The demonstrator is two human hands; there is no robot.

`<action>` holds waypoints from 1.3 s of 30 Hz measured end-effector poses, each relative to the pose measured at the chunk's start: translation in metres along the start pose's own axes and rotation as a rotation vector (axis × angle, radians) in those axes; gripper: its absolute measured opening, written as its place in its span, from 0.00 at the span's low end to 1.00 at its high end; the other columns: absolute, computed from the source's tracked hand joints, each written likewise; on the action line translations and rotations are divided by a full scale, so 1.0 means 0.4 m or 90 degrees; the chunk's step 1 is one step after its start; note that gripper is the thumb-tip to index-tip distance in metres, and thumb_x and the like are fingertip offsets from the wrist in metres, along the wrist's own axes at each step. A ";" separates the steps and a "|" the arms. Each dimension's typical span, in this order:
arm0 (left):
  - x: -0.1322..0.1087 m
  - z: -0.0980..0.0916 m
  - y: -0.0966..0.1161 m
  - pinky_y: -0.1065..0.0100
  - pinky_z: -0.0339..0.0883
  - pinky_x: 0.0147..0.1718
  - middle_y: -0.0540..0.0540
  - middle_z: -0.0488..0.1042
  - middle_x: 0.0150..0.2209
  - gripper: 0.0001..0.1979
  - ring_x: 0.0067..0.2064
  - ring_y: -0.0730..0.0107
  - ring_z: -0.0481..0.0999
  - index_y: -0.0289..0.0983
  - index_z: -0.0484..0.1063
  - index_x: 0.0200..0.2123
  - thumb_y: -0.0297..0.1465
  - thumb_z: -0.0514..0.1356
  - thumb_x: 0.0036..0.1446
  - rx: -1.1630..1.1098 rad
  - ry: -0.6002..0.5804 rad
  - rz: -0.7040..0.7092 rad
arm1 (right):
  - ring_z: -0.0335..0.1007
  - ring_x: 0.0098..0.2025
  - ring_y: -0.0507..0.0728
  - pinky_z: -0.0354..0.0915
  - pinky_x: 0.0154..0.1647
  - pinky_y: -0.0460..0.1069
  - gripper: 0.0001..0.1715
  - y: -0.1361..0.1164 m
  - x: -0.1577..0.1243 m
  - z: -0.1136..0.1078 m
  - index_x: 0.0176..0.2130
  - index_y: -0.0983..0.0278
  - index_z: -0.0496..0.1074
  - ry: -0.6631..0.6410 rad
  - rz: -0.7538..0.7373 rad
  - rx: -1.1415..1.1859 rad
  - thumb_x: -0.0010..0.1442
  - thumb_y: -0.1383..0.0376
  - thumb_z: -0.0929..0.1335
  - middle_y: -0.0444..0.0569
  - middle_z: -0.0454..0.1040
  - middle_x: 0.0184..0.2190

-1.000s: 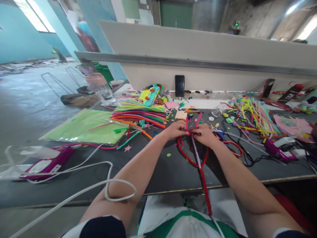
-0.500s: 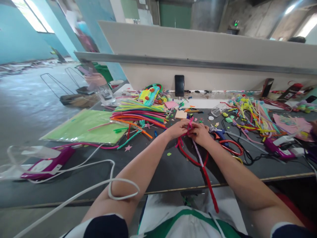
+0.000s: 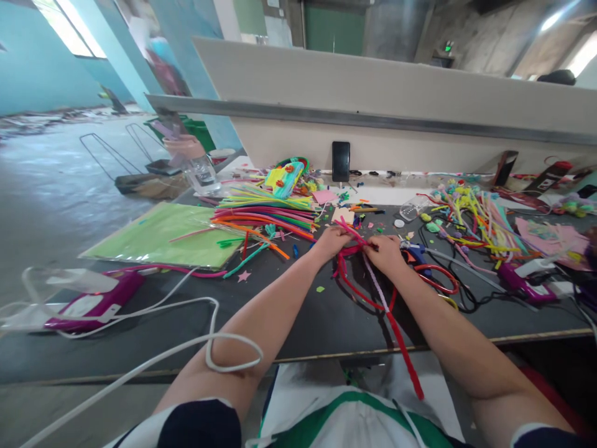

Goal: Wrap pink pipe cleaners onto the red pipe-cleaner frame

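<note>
Between my two hands is a pink pipe cleaner [image 3: 351, 229], part of a bent pipe-cleaner shape. My left hand [image 3: 332, 244] pinches it near its upper left end. At the right, my right hand [image 3: 385, 254] has its fingers closed on the same piece, where it joins the rest. Below hangs a red pipe-cleaner loop [image 3: 357, 296] resting on the dark table. A lilac twisted stem [image 3: 373, 277] runs down from my right hand and turns into a thick red stem [image 3: 405, 354] that reaches past the table edge. My fingertips partly hide the joint.
Left of my hands lie a bundle of coloured pipe cleaners [image 3: 265, 214] and a green sheet pack [image 3: 158, 239]. Scissors [image 3: 436, 277] and black cables lie right of my right hand. A phone [image 3: 341, 162] leans on the divider. A white cable [image 3: 140, 367] loops over my left forearm.
My hands have moved slightly apart. The pink pipe cleaner, earlier bunched upright between my fingers, now slants between the hands. The red stem's end has shifted a little right.
</note>
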State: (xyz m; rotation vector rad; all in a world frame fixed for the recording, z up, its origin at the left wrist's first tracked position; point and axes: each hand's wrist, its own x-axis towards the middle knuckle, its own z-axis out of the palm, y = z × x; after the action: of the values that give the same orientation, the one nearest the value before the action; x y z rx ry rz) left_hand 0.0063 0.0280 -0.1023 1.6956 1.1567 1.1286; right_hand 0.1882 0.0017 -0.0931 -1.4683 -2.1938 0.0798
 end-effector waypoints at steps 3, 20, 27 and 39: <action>-0.014 -0.002 0.014 0.63 0.68 0.45 0.42 0.79 0.34 0.15 0.38 0.64 0.77 0.31 0.78 0.34 0.38 0.61 0.51 -0.112 -0.059 -0.015 | 0.69 0.38 0.57 0.51 0.43 0.51 0.10 0.016 0.008 0.009 0.30 0.62 0.74 0.007 0.077 0.034 0.57 0.61 0.64 0.48 0.77 0.30; -0.035 0.001 0.038 0.61 0.67 0.44 0.45 0.76 0.27 0.18 0.33 0.67 0.74 0.30 0.75 0.26 0.42 0.64 0.46 -0.139 -0.144 -0.044 | 0.62 0.46 0.63 0.57 0.46 0.56 0.09 0.035 0.010 0.022 0.21 0.64 0.67 0.100 0.108 0.004 0.52 0.67 0.67 0.55 0.72 0.40; -0.040 -0.043 0.066 0.62 0.61 0.52 0.39 0.70 0.54 0.28 0.55 0.59 0.68 0.36 0.69 0.53 0.35 0.65 0.48 -0.112 -0.162 0.073 | 0.68 0.42 0.60 0.62 0.47 0.56 0.11 0.058 0.020 -0.003 0.21 0.62 0.63 0.203 -0.030 0.179 0.51 0.67 0.68 0.55 0.73 0.37; -0.051 -0.003 0.124 0.66 0.66 0.44 0.45 0.78 0.40 0.14 0.43 0.63 0.75 0.38 0.76 0.44 0.30 0.59 0.54 0.350 -0.032 0.211 | 0.69 0.47 0.60 0.64 0.50 0.58 0.03 0.040 -0.003 -0.038 0.32 0.63 0.71 0.210 -0.168 0.256 0.54 0.66 0.68 0.56 0.72 0.43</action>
State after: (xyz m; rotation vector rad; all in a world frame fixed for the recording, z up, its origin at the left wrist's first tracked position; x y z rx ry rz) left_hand 0.0142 -0.0055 -0.0608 2.3936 1.2609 1.0035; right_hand 0.2089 0.0041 -0.0852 -0.8958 -1.9391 0.1660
